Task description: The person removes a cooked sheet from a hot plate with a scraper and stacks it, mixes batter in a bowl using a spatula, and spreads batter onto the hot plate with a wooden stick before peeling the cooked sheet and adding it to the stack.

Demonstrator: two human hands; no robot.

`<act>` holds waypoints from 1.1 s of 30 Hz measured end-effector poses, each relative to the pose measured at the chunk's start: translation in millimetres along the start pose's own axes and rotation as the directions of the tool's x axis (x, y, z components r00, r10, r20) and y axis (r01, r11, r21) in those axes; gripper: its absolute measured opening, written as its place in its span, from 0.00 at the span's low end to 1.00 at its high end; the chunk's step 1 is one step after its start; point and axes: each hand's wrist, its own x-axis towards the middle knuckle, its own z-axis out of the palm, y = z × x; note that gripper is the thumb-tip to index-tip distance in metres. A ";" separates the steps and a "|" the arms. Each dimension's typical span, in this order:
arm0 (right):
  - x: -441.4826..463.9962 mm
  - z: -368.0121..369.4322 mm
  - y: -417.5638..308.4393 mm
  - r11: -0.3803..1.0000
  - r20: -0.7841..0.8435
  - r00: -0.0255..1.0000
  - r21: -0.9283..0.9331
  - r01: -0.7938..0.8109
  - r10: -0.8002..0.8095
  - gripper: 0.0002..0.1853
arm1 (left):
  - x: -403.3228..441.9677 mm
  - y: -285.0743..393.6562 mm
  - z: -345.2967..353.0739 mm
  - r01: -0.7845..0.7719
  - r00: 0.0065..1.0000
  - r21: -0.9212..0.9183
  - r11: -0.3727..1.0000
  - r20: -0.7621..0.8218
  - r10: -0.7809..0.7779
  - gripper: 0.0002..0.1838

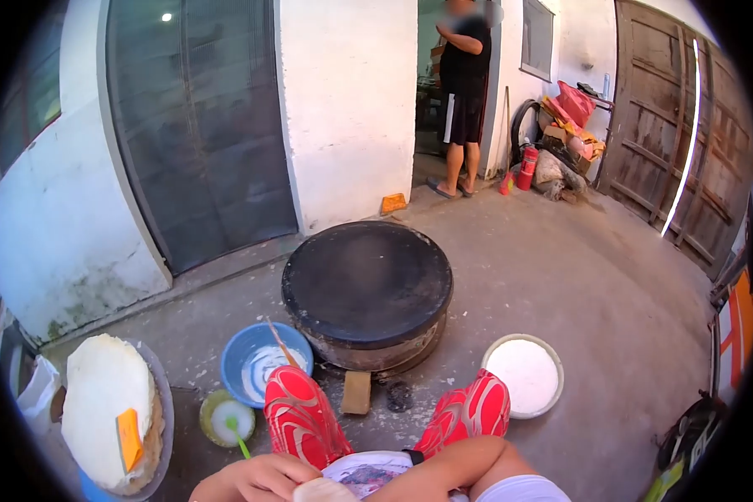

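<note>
My left hand (pixel 263 480) is low at the bottom edge, its fingers curled against a pale rounded lump (pixel 320 491) that is partly cut off by the frame. My right forearm crosses my lap from the right, and its hand is out of view below. Ahead of my knees stands a round black griddle (pixel 368 280) on a low drum-like stove (pixel 397 356). Left of it, a blue basin (pixel 233 368) holds white paste and a wooden-handled tool (pixel 280 341). A small greenish bowl (pixel 207 418) with white liquid and a green-handled utensil (pixel 237 437) is nearer me.
At left, a stack of thin pale flatbreads (pixel 100 402) carries an orange scraper (pixel 129 439). A bowl of white powder (pixel 523 375) sits right of my knees. A wooden block (pixel 356 393) lies before the stove. A person (pixel 464 84) stands in the doorway near a red fire extinguisher (pixel 527 168).
</note>
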 end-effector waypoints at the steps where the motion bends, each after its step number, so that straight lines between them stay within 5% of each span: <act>1: 1.0 0.2 -0.6 1.000 0.002 1.000 -0.003 -0.009 0.009 0.18 | 0.9 0.3 0.7 0.043 0.997 0.092 0.995 0.053 -0.048 0.09; 3: 2.0 1.9 -1.9 1.000 0.007 1.000 -0.004 -0.025 0.025 0.18 | 7.8 2.5 4.9 0.128 0.980 0.243 0.962 0.121 -0.161 0.13; 11: 5.3 5.0 -6.7 0.998 -0.007 0.999 -0.030 -0.052 0.052 0.16 | 36.3 8.2 15.8 0.026 0.982 0.230 0.973 0.177 -0.068 0.13; 33: -1.9 -0.8 -15.6 0.993 -0.040 0.999 -0.117 0.031 -0.036 0.12 | 43.1 10.4 15.4 -0.089 0.989 0.036 0.995 0.117 0.085 0.10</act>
